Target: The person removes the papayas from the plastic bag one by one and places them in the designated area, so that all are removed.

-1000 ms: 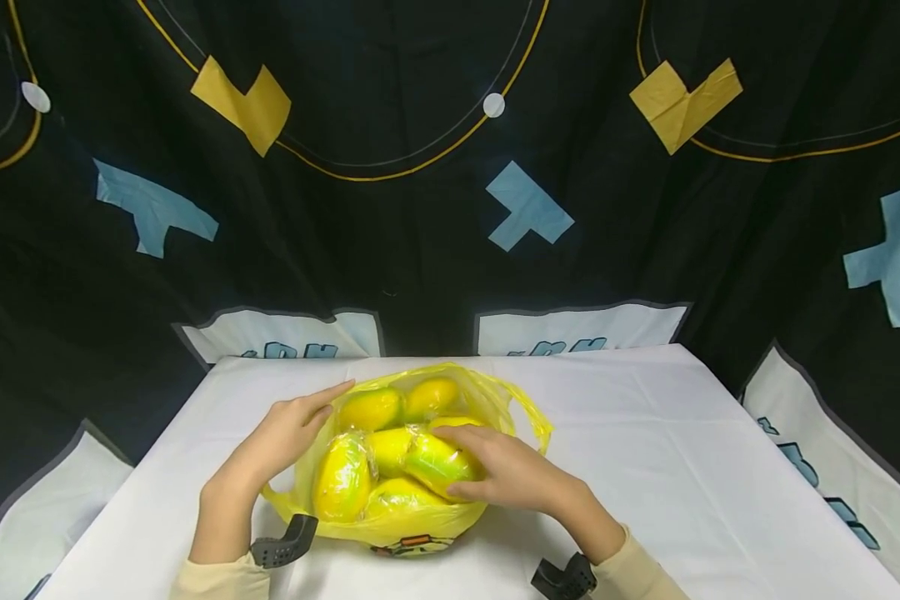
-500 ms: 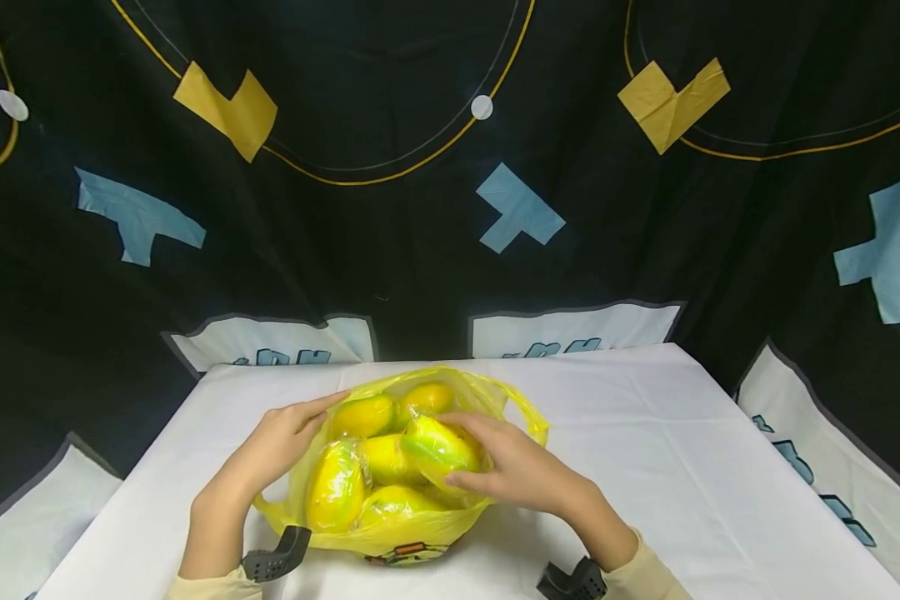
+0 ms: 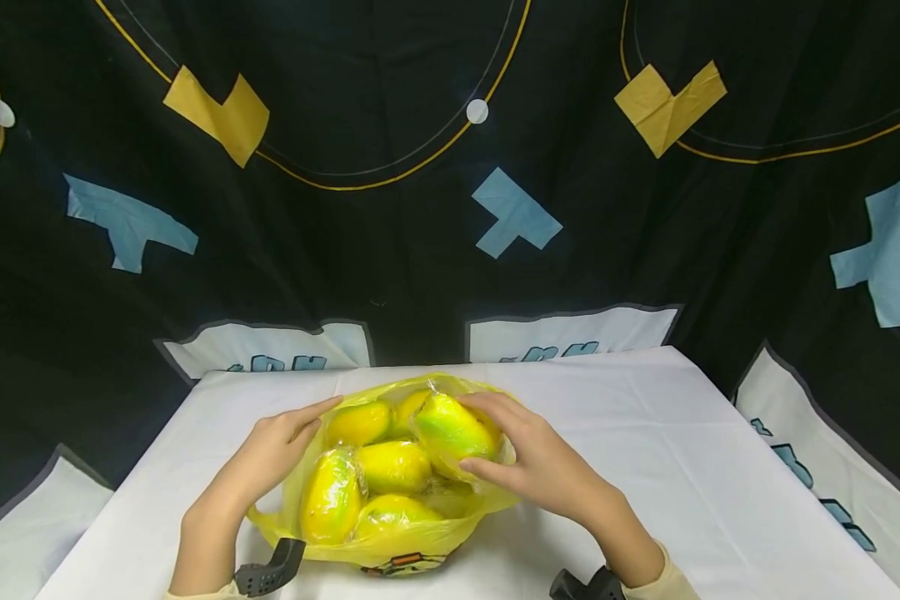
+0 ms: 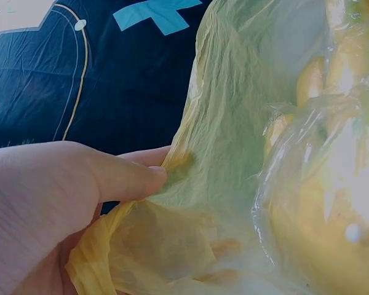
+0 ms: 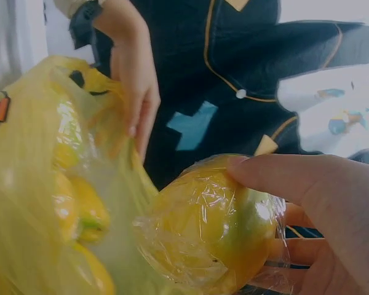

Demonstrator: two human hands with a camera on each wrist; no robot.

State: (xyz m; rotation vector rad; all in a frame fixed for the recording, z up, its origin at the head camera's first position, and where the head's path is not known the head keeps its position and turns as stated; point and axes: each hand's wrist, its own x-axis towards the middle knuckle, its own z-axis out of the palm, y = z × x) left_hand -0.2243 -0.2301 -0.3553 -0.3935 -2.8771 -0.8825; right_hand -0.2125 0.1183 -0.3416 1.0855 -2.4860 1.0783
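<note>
A yellow plastic bag (image 3: 390, 546) stands open on the white table, with several yellow-green mangoes (image 3: 395, 467) inside, wrapped in clear film. My right hand (image 3: 543, 458) grips one wrapped mango (image 3: 453, 429), thumb on the near side and fingers round the far side. This mango (image 5: 215, 227) is raised at the bag's right side, over the other fruit. At the left rim, my left hand (image 3: 270, 450) holds the bag's edge. In the left wrist view, the thumb (image 4: 138, 178) lies at the rim, and other fingers show through the thin plastic.
The bag rests on a white table cover (image 3: 645, 467). Behind it hangs a black cloth (image 3: 390, 275) with yellow and blue patches. White printed panels (image 3: 570, 333) run along the table's back edge.
My right hand has lifted its mango from among the others and moved it up and to the right, uncovering the fruit below. The left hand stays at the bag's left rim.
</note>
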